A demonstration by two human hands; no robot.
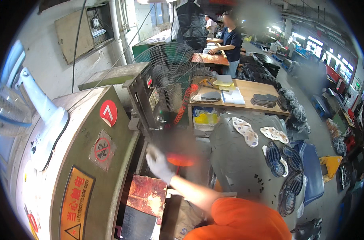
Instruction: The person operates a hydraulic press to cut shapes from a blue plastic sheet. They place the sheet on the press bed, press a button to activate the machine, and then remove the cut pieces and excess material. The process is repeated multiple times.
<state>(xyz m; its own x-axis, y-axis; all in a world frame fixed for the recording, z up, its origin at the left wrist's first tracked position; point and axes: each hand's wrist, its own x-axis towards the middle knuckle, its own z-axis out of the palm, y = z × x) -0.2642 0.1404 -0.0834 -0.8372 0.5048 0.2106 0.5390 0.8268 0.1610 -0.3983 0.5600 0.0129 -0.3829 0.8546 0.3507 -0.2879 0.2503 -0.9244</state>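
Note:
My right hand [158, 165], in a whitish glove, reaches left across in front of me, beside the open side of a large green machine [106, 140]. Its fingers are smeared and partly lost against the dark, so their grip is unclear. Just below the hand lies a worn reddish board [148, 194], with a black sheet [138, 224] on its near end. A red, blurred round thing [180, 160] shows right of the hand. My left hand is out of view.
A grey-covered table [230, 160] at right bears pale sole-shaped pieces [246, 132] and dark soles [292, 192]. Behind stand a large fan [166, 76] and a wooden table [246, 90] with stacked dark pieces [264, 100]. Another person [231, 42] works farther back.

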